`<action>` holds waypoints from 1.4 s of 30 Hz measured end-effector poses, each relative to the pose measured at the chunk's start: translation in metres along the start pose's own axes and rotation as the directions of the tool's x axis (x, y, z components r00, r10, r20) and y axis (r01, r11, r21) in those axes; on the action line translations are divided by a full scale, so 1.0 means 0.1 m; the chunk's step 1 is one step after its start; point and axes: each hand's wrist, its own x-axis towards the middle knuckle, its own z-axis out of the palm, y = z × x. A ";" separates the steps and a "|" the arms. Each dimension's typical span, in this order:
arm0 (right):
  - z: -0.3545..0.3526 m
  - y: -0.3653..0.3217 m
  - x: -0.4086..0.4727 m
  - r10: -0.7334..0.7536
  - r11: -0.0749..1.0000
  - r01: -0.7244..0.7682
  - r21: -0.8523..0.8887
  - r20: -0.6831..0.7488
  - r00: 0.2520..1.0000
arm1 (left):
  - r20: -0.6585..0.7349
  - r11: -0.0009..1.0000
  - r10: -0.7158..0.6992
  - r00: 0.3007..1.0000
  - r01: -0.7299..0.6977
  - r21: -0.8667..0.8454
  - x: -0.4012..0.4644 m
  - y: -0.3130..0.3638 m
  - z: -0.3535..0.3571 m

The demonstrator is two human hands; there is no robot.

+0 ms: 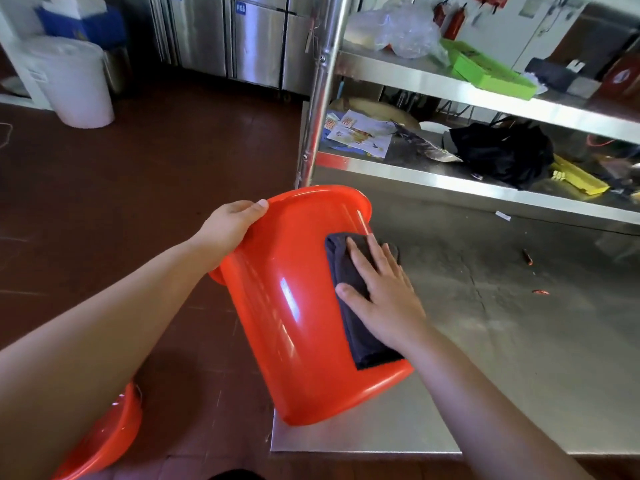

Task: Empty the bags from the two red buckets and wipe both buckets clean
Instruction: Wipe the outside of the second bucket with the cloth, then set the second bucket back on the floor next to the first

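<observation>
A red bucket (294, 313) lies tilted on its side at the left edge of the steel table (502, 323), its mouth facing away from me. My left hand (232, 226) grips the bucket's rim at the upper left. My right hand (384, 296) presses a folded dark cloth (349, 313) flat against the bucket's outer wall, fingers spread. A second red bucket (107, 434) shows partly at the lower left, below my left forearm, on the floor side.
A steel shelf unit (485, 88) rises behind the table, holding a black bag (502, 150), papers (360, 133), a green tray (488, 69) and clear plastic (398, 32). A white lidded bucket (72, 84) stands on the brown floor at the upper left. Small red scraps (540, 292) lie on the table.
</observation>
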 end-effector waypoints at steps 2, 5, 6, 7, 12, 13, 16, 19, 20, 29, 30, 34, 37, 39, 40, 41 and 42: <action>0.05 -0.08 -0.21 -0.033 0.990 0.032 -0.138 -0.005 0.999 | 0.000 1.000 0.001 1.000 -0.001 -0.006 0.02 0.02 0.01; 0.17 -0.16 -0.46 -0.081 0.960 0.069 -0.270 -0.034 0.996 | -0.008 1.000 0.020 1.000 -0.019 0.014 0.01 0.04 0.02; 0.20 -0.15 -0.52 -0.084 0.958 0.069 -0.279 -0.044 0.996 | -0.014 1.000 0.023 1.000 -0.022 0.018 0.00 0.04 0.03; 0.21 -0.14 -0.57 -0.077 0.961 0.061 -0.270 -0.051 0.996 | -0.019 1.000 0.022 1.000 -0.021 0.014 -0.01 0.05 0.03; 0.21 -0.09 -0.65 -0.040 0.987 0.024 -0.162 -0.099 0.994 | -0.066 1.000 0.016 0.998 -0.017 -0.022 -0.07 0.04 0.05; 0.21 -0.09 -0.65 -0.038 0.989 0.022 -0.146 -0.109 0.993 | -0.079 0.999 0.015 0.997 -0.017 -0.027 -0.09 0.04 0.05; 0.21 0.00 -0.64 -0.003 0.997 -0.008 -0.075 -0.135 0.991 | -0.106 0.998 0.005 0.994 -0.011 -0.059 -0.14 0.05 0.06; 0.15 0.19 -0.61 0.121 0.969 -0.083 0.234 -0.155 0.980 | -0.138 0.998 -0.009 0.990 0.001 -0.058 -0.23 0.02 0.04; 0.15 0.28 -0.61 0.192 0.915 -0.117 0.386 -0.162 0.968 | -0.152 0.998 -0.015 0.988 0.007 -0.057 -0.27 0.01 0.03; 0.40 1.11 -0.70 0.571 0.609 -0.447 0.655 0.029 0.820 | -0.117 0.994 -0.105 0.988 0.102 -0.030 -0.77 -0.11 -0.28; 0.45 1.19 -0.73 0.567 0.629 -0.463 0.624 0.040 0.823 | -0.168 0.994 -0.110 0.980 0.108 -0.023 -0.81 -0.10 -0.32; 0.61 1.44 -0.81 0.483 0.707 -0.456 0.541 0.101 0.870 | -0.386 0.996 -0.080 0.919 0.090 0.008 -0.98 0.04 -0.60; 0.71 1.44 -0.76 0.407 0.771 -0.416 0.483 0.130 0.904 | -0.445 0.990 -0.024 0.895 0.083 0.112 -1.14 0.14 -0.82; 0.81 1.39 -0.73 0.367 0.813 -0.384 0.438 0.127 0.922 | -0.500 0.966 0.038 0.865 0.096 0.239 -1.26 0.16 -0.87; 0.87 1.35 -0.72 0.342 0.834 -0.361 0.418 0.123 0.932 | -0.529 0.947 0.077 0.845 0.104 0.304 -1.33 0.15 -0.85; 0.93 1.31 -0.71 0.315 0.855 -0.336 0.394 0.118 0.942 | -0.548 0.915 0.119 0.828 0.123 0.384 -1.39 0.12 -0.82; 1.00 1.28 -0.70 0.285 0.887 -0.308 0.344 0.116 0.952 | -0.558 0.862 0.159 0.815 0.161 0.480 -1.45 0.08 -0.77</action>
